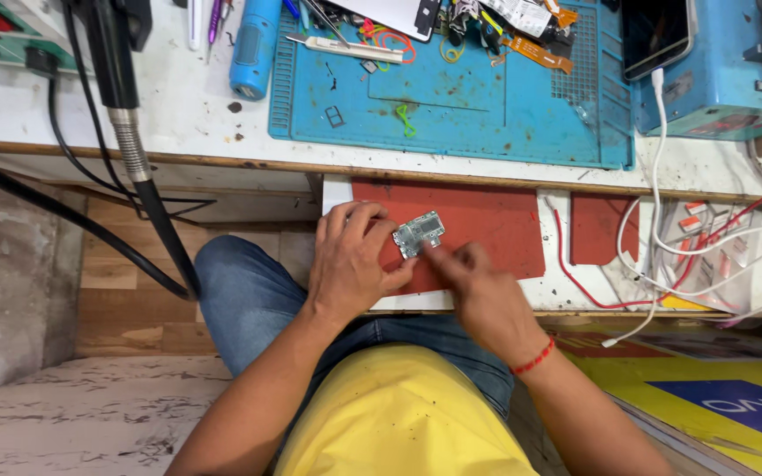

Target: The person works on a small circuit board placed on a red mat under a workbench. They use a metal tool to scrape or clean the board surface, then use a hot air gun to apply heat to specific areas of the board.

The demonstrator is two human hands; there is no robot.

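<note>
A small pale green circuit board (421, 234) rests on a red mat (487, 229) laid on a pulled-out white shelf below the bench. My left hand (352, 260) holds the board by its left edge with thumb and fingers. My right hand (478, 291), with a red thread band at the wrist, touches the board's lower right edge with its fingertips. Whether the right hand holds a tool is hidden.
Above lies a blue work mat (451, 88) with tweezers, small parts and flex cables. A blue cylinder (253, 48) lies left of it. A hot air wand on a black hose (130, 132) hangs at left. White and red cables (663, 256) trail at right, below a blue machine (716, 70).
</note>
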